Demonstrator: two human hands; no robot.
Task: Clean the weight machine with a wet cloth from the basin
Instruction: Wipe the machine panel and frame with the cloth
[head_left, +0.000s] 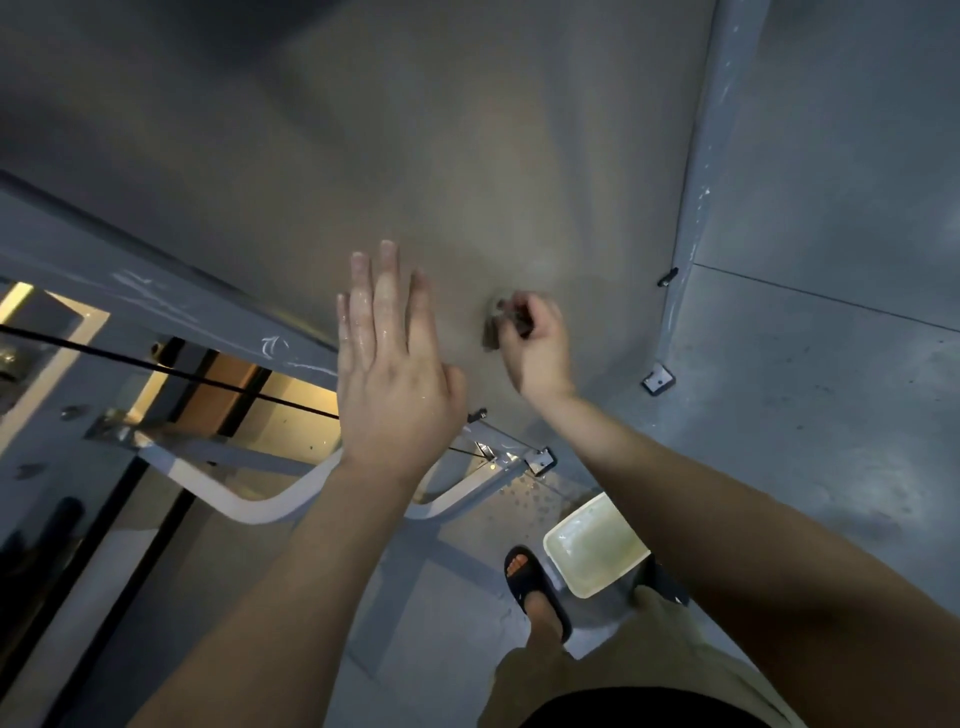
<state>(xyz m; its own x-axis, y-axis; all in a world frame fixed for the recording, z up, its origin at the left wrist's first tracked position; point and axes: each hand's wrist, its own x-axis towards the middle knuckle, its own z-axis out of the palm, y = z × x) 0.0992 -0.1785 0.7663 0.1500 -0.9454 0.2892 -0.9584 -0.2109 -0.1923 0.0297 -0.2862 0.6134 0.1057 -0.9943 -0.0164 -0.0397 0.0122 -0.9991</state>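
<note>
We are wiping above the basin — right hand gripping the cloth, left hand flat, empty; next, likely firm strokes.

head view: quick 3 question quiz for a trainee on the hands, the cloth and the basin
1. True or false: the left hand is flat, its fingers straight.
2. Which hand grips the cloth?
3. Fill in: the basin stands next to the person's sandalled ____.

Key: 1 true. 2 the right hand. 3 foot.
</note>
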